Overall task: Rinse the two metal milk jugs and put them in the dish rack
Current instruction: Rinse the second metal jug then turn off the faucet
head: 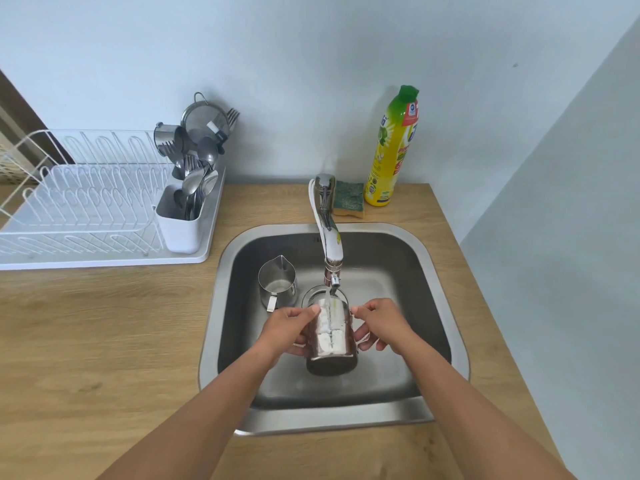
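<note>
I am rinsing the first of the two jugs. My left hand (290, 323) is wrapping its fingers around the left side of the held jug (331, 336), and my right hand (377, 323) is closing its grip on the handle side, so both hands are pressed onto the same jug. I am holding it tilted, mouth away from me, above the sink (446, 271), with the stream from the tap (329, 233) running down into and over it. The second jug (277, 282) is standing upright on the sink floor, just beside the held one to its left, not yet rinsed by my judgement. The dish rack (86, 202) is sitting on the tabletop (104, 341) well to the left. Next, I judge, I should be tipping the water out fully, then carrying the jug leftward over the sink rim to the rack's open wire section.
</note>
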Available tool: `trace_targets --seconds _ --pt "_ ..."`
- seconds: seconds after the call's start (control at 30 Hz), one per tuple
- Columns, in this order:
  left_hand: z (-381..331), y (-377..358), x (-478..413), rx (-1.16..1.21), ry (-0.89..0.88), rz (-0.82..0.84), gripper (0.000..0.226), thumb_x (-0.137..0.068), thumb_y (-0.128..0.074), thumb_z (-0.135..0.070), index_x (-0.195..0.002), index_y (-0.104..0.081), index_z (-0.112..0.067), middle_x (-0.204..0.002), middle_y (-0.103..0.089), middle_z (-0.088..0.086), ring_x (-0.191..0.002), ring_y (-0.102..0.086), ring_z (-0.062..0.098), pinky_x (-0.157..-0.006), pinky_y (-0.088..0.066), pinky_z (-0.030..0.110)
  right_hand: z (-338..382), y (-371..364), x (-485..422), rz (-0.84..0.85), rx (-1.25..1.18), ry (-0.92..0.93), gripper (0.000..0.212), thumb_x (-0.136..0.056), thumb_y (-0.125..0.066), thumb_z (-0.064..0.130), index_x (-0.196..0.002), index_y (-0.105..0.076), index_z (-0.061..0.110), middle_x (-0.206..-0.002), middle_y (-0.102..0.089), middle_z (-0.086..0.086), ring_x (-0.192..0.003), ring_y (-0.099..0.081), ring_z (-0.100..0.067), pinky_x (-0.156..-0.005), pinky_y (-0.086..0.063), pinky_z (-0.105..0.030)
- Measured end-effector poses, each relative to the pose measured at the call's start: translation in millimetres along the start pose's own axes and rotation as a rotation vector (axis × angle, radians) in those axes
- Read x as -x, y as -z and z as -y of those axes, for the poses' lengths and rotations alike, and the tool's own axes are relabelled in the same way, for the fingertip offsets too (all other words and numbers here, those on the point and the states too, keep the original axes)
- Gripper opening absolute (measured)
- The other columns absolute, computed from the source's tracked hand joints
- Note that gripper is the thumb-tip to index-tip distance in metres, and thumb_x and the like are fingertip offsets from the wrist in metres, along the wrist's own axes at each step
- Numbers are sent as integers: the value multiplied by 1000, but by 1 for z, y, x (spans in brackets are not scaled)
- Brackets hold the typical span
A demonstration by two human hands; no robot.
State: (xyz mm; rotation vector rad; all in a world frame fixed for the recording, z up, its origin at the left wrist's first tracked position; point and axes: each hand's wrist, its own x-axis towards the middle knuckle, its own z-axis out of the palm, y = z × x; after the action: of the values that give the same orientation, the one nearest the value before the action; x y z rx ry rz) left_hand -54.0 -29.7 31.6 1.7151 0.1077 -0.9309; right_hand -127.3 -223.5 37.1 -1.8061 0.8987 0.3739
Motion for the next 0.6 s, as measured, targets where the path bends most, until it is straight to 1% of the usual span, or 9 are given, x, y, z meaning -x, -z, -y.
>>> trace_targets --seconds 0.07,0.1,0.23,0.33,0.43,0.53,0.6 --pt "-1 -1 2 -14 27 -1 35 -88 -64 -46 -97 -68 -12 -77 -68 7 -63 -61 21 -52 -56 29 2 -1 -1 -9 0 -18 30 -91 -60 34 -97 -60 5 -66 -74 -13 -50 -69 -28 -39 -37 -21" --pt "-1 -1 2 -21 42 -7 37 -89 -63 -48 -94 -67 -12 -79 -70 8 -64 -63 22 -51 -56 30 3 -2 -1 -15 -6 -23 29 -91 -61 33 -96 -61 5 -66 -74 -14 -48 -68 -27 -39 -38 -22" --pt "-3 -2 1 -30 106 -4 40 -91 -55 -53 -94 -66 -14 -75 -71 10 -56 -67 19 -48 -55 28 4 -4 -2 -29 -10 -43 31 -89 -64 27 -94 -64 -3 -65 -72 -17 -38 -60 -21 -36 -38 -22" --pt "-2 0 -2 -63 130 12 43 -91 -53 -56 -98 -65 -15 -73 -70 9 -57 -66 20 -53 -57 31 6 -5 -3 1 7 -79 32 -88 -64 27 -94 -65 -5 -59 -69 -15 -35 -57 -19 -35 -38 -21" --pt "-1 2 -2 -69 141 16 42 -92 -54 -54 -100 -64 -14 -73 -71 8 -56 -67 19 -53 -56 30 7 -6 -3 34 14 -96 33 -89 -62 27 -96 -63 -5 -60 -70 -16 -35 -57 -19 -35 -37 -20" --pt "-5 3 3 -56 136 60 36 -93 -55 -47 -101 -64 -14 -86 -70 10 -68 -68 21 -58 -58 32 6 -7 1 49 17 -98 36 -91 -58 36 -100 -61 1 -70 -73 -15 -41 -61 -22 -40 -39 -21" --pt "-4 5 4 -29 120 108 33 -93 -60 -40 -111 -62 -13 -93 -67 9 -74 -65 21 -60 -60 34 4 -5 5 54 36 -99 38 -93 -53 43 -102 -59 6 -74 -74 -13 -47 -63 -24 -44 -40 -21"
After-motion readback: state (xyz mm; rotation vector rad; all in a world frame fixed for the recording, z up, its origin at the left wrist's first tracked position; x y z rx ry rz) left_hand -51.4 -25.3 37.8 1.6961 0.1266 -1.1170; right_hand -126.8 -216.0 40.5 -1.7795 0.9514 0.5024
